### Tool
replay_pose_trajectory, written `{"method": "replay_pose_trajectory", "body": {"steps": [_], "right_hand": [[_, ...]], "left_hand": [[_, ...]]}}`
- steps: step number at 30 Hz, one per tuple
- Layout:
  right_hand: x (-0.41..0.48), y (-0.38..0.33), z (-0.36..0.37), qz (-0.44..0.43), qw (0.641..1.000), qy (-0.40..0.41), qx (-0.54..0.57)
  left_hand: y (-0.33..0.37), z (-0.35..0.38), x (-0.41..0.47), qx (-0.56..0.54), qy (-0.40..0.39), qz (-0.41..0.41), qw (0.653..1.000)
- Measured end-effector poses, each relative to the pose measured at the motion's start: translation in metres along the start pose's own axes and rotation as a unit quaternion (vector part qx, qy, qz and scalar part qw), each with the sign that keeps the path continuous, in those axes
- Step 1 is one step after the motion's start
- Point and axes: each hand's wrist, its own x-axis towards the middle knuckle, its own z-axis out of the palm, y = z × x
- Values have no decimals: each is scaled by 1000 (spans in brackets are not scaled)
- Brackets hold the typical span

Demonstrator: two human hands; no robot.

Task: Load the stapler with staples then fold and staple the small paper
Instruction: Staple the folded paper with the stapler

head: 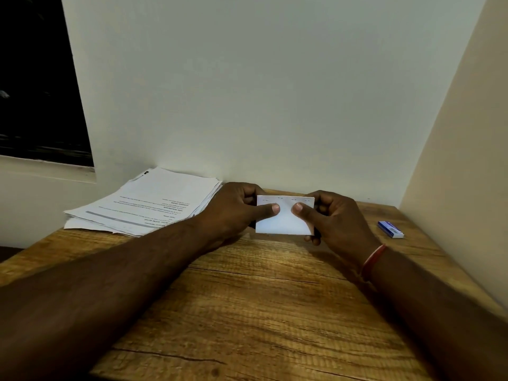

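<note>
Both hands pinch the small white folded paper [284,217] above the wooden table [247,298]: left hand [236,213] grips its left edge, right hand [335,218] its right, staples along its top edge. Blue staple box [390,229] lies right.

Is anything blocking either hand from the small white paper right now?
Nothing visible does: the left hand and right hand both pinch the small white folded paper, thumbs on its front.

Paper stack [154,202] far left on table [247,312], staple box [391,229] right
</note>
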Motion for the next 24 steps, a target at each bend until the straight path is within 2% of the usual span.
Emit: {"method": "replay_pose_trajectory", "body": {"steps": [3, 5, 9, 13, 21, 24], "right_hand": [[-5, -3, 3, 26, 998, -41, 34], [-7, -3, 4, 31, 998, -52, 19], [-3, -4, 1, 6, 1000, -24, 3], [-2, -3, 1, -5, 1000, -14, -2], [-9, -5, 12, 41, 997, -62, 15], [-7, -4, 10, 40, 997, -50, -43]], "left_hand": [[-2, -2, 1, 42, 23, 28, 998], [-1, -2, -1, 24, 4, 15, 1000], [-1, 2, -2, -10, -76, -22, 997], [-3, 2, 0, 4, -79, -23, 997], [-10, -5, 3, 96, -51, 0, 994], [-4, -6, 0, 195, -48, 35, 979]]}}
